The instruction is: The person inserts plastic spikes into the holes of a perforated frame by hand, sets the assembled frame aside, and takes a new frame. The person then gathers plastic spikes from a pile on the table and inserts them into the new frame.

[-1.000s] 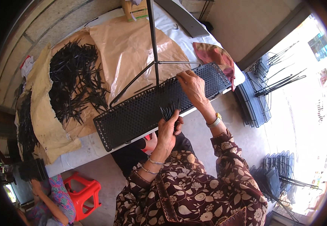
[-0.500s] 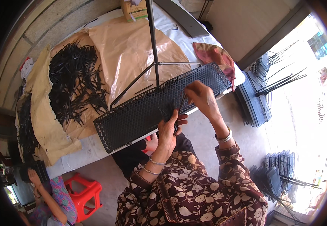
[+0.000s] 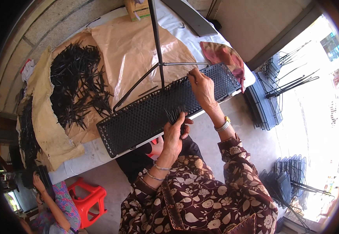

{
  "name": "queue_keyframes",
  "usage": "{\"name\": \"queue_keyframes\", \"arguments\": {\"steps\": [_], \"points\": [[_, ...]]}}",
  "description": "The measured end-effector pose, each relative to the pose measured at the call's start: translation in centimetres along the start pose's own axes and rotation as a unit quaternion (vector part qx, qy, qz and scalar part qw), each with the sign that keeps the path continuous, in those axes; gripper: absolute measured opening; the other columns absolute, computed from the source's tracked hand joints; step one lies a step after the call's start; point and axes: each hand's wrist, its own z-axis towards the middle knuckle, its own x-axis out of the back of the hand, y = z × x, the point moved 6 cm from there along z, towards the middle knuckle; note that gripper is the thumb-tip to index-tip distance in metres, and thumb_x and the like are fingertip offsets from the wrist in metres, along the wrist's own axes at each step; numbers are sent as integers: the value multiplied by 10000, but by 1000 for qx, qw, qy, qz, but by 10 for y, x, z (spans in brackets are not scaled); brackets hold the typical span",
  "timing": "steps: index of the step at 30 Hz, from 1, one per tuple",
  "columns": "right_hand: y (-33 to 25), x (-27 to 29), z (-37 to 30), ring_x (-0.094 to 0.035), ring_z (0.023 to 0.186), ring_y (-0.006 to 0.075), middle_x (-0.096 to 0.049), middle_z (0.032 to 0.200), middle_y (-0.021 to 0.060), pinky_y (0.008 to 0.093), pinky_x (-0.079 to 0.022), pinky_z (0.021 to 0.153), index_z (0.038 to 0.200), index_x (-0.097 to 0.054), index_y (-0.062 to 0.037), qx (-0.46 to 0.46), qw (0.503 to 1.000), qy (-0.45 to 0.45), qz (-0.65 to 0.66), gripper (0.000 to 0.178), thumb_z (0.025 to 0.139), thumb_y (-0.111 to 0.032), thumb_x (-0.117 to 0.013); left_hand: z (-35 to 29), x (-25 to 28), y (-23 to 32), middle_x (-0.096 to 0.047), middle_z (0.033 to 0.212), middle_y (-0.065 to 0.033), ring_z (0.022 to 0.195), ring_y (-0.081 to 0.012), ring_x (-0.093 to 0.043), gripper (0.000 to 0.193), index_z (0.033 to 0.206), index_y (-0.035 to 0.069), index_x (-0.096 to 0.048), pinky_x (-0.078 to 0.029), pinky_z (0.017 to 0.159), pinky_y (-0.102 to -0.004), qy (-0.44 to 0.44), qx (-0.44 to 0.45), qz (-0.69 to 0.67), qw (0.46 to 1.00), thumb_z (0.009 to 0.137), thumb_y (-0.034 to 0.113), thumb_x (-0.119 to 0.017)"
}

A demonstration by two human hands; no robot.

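Observation:
A long black perforated metal panel (image 3: 134, 126) lies slantwise along the near edge of the table, in front of me. My left hand (image 3: 172, 137) is closed around a bunch of thin black strips (image 3: 174, 113) whose tips fan out over the panel's near edge. Over the panel's far edge, my right hand (image 3: 203, 90) has its thumb and fingers pinched together; what they hold there is too small to make out. Black metal rods (image 3: 160, 54) forming a stand meet just beyond the panel.
Brown sheeting (image 3: 134, 46) covers much of the table, with a heap of loose black strips (image 3: 74, 74) at the left. A reddish cloth (image 3: 224, 56) lies at the right. Perforated racks (image 3: 269, 105) stand on the floor. A red stool (image 3: 87, 201) is near another person's arm (image 3: 54, 204).
My right hand has moved up and away from my left hand to the panel's far edge. My left hand stays nearly in place with its strips.

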Motion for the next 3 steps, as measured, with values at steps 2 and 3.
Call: {"name": "queue_keyframes", "arguments": {"steps": [2, 3], "points": [[-7, 5, 1, -651, 739, 349, -648, 793, 163, 415, -509, 643, 984, -589, -60, 23, 1000, 0, 4, 151, 904, -187, -602, 1, 2, -1, -651, 771, -93, 538, -74, -499, 267, 1005, 33, -608, -289, 418, -192, 8, -4, -6, 1000, 933, 289, -632], [-6, 6, 0, -651, 739, 349, -648, 793, 163, 415, -509, 643, 984, -589, -60, 22, 1000, 1, 3, 151, 904, -187, -602, 1, 1, -1, -654, 791, -91, 542, -79, -501, 284, 1019, 26, -602, -296, 418, -191, 8, 0, -9, 1000, 928, 294, -638]]}}
